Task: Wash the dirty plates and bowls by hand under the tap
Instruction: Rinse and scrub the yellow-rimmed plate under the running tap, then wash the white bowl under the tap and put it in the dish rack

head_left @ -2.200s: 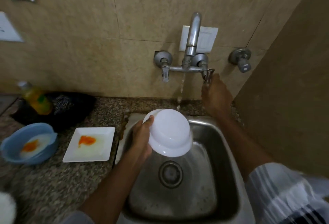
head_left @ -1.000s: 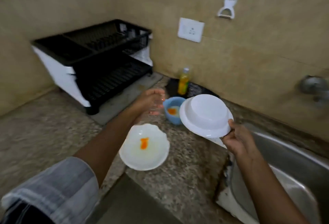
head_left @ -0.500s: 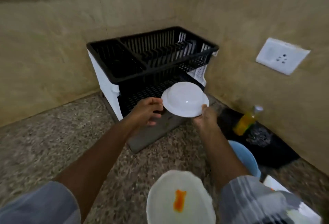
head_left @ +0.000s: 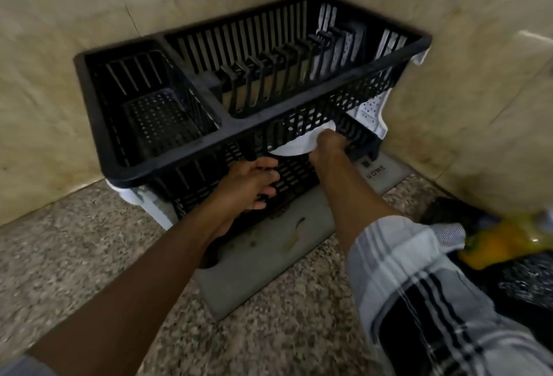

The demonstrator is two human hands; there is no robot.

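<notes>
From the head view, the one view I have, the big change is where the white bowl (head_left: 294, 145) has got to: a couple of seconds ago I had it upside down under the running tap at the sink, half a second ago it was held out in front of the black dish rack (head_left: 248, 100), and now it is tucked into the rack's lower tier, mostly hidden behind the black lattice front with only a pale crescent showing. My right hand (head_left: 327, 143) grips its near edge, fingers curled around the rim. My left hand (head_left: 250, 187), which was just beside the bowl a moment back, has dropped lower and holds nothing; its loosely bent fingers rest against the front of the lower tier. Whether the bowl is already sitting on the shelf I cannot tell, since the lattice hides its underside. I judge this bowl is washed and being stowed, so one piece is nearly done. The stained dishes seen earlier have slipped out of frame; only the yellow bottle (head_left: 505, 244) shows blurred at the right, above the speckled counter (head_left: 74, 256).
</notes>
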